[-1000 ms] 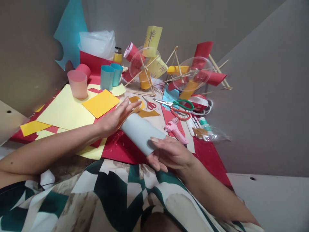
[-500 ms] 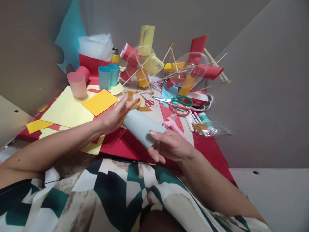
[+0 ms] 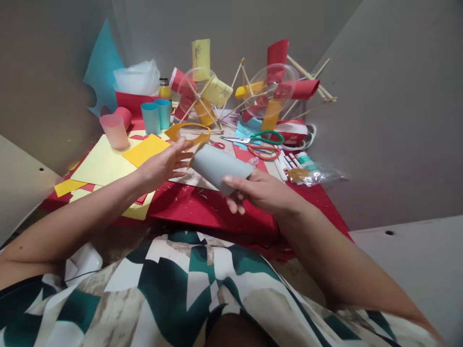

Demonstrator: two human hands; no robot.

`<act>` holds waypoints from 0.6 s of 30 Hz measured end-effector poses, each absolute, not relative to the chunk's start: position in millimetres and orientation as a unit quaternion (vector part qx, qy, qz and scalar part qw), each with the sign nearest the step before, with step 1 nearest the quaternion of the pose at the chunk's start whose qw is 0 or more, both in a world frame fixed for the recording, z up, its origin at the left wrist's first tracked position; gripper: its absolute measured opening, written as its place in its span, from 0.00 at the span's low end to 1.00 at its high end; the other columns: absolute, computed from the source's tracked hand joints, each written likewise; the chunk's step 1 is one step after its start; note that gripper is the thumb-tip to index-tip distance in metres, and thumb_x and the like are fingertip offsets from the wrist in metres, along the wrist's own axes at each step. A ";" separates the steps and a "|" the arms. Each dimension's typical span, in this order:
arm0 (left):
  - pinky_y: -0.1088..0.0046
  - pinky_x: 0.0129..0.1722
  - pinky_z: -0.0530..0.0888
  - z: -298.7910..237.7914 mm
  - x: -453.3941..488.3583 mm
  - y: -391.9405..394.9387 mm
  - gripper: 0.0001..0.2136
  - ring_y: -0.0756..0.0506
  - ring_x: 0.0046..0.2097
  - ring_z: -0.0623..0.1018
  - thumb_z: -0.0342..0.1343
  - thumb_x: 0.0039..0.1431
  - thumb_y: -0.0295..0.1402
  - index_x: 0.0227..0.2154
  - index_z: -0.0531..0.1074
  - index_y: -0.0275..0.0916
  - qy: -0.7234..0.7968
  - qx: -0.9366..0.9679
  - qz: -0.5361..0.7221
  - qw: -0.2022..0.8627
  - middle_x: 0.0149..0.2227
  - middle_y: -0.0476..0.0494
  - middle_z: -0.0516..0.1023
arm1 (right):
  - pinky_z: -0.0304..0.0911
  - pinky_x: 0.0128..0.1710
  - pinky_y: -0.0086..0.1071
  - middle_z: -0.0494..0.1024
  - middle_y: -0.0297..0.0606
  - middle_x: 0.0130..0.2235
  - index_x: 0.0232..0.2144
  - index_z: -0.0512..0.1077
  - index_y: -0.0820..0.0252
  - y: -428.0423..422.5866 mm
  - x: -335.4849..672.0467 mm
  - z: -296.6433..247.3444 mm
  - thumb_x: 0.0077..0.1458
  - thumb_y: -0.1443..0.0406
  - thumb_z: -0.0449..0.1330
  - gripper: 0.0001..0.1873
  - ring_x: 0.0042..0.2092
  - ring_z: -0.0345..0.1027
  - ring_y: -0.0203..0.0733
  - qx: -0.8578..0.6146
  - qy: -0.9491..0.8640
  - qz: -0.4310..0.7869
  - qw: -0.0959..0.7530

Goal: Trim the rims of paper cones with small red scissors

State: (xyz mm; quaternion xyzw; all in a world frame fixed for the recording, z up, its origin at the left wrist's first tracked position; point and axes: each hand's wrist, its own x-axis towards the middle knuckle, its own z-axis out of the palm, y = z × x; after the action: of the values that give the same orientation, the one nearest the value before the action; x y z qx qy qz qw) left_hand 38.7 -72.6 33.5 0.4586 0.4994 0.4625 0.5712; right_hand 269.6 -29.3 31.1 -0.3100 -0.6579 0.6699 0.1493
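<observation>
My right hand [image 3: 255,190] is closed round a pale grey-blue cylinder [image 3: 220,166], thumb on its near side. The cylinder is tilted, its left end higher, and a thin orange edge shows at that end. Close to this end is my left hand [image 3: 166,164], open with the fingers spread; I cannot tell whether the fingertips touch it. Just beyond the left fingers lies a cut orange piece [image 3: 188,129] with a curved strip. Small red-handled scissors [image 3: 218,144] are partly hidden behind the cylinder.
Two wheels of coloured paper tubes and clear discs, a left wheel [image 3: 200,89] and a right wheel [image 3: 277,89], stand on sticks at the back. Large scissors [image 3: 264,144], a pink cup [image 3: 114,131], teal cups [image 3: 151,118], yellow sheets [image 3: 97,164] and markers [image 3: 289,161] surround the hands.
My right hand has moved the cylinder forward and up, over the table. My left hand has spread its fingers and drawn slightly back from the cylinder's end. The camera view has shifted.
</observation>
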 end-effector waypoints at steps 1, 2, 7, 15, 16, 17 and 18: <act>0.62 0.54 0.68 33.4 40.1 -74.1 0.28 0.37 0.61 0.68 0.52 0.58 0.56 0.56 0.68 0.45 0.501 0.472 0.456 0.565 0.59 0.41 0.70 | 0.62 0.19 0.25 0.75 0.35 0.17 0.34 0.69 0.63 -27.9 272.2 31.9 0.52 0.49 0.64 0.23 0.18 0.66 0.34 -0.319 -0.683 0.639 0.155; 0.63 0.51 0.69 33.0 42.8 -75.2 0.26 0.37 0.59 0.69 0.55 0.57 0.54 0.53 0.71 0.45 0.498 0.484 0.452 0.560 0.57 0.42 0.71 | 0.63 0.20 0.25 0.75 0.34 0.17 0.34 0.69 0.63 -26.6 274.2 32.6 0.53 0.50 0.64 0.21 0.18 0.67 0.34 -0.324 -0.708 0.607 0.157; 0.71 0.38 0.73 26.3 64.1 -69.4 0.17 0.42 0.48 0.73 0.59 0.56 0.48 0.40 0.74 0.41 0.501 0.435 0.496 0.560 0.48 0.43 0.74 | 0.58 0.21 0.27 0.71 0.32 0.17 0.26 0.70 0.62 -21.0 275.5 34.7 0.58 0.55 0.58 0.16 0.20 0.66 0.35 -0.296 -0.828 0.451 0.153; 0.71 0.29 0.76 8.8 61.7 -48.2 0.10 0.46 0.33 0.75 0.52 0.62 0.36 0.40 0.72 0.36 0.501 0.260 0.579 0.588 0.35 0.43 0.77 | 0.57 0.22 0.26 0.74 0.32 0.24 0.35 0.76 0.65 -19.1 258.4 43.8 0.59 0.58 0.58 0.15 0.24 0.66 0.32 -0.186 -0.870 0.385 0.245; 0.70 0.28 0.77 8.0 56.3 -46.6 0.11 0.46 0.33 0.76 0.50 0.63 0.36 0.41 0.72 0.36 0.497 0.248 0.572 0.603 0.35 0.42 0.77 | 0.59 0.23 0.26 0.75 0.33 0.26 0.37 0.77 0.65 -16.8 260.3 46.4 0.58 0.58 0.59 0.14 0.24 0.67 0.31 -0.188 -0.858 0.389 0.278; 0.69 0.28 0.77 7.8 50.0 -45.3 0.12 0.45 0.33 0.77 0.48 0.64 0.36 0.42 0.72 0.36 0.494 0.239 0.567 0.615 0.36 0.41 0.78 | 0.61 0.23 0.26 0.76 0.34 0.28 0.37 0.77 0.64 -13.0 264.1 49.3 0.58 0.59 0.59 0.14 0.24 0.68 0.31 -0.202 -0.844 0.390 0.306; 0.68 0.28 0.77 7.9 43.3 -44.1 0.13 0.44 0.34 0.78 0.47 0.64 0.36 0.43 0.72 0.36 0.491 0.234 0.562 0.623 0.37 0.40 0.79 | 0.63 0.24 0.27 0.77 0.35 0.29 0.37 0.77 0.64 -7.4 269.7 51.9 0.58 0.59 0.60 0.13 0.24 0.69 0.31 -0.227 -0.831 0.388 0.327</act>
State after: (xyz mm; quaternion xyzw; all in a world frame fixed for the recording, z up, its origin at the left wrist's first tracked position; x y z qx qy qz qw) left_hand 43.3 -44.1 7.9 0.2336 0.4909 0.5621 0.6233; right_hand 269.7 -7.4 51.9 -0.2273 -0.8311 0.3878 0.3274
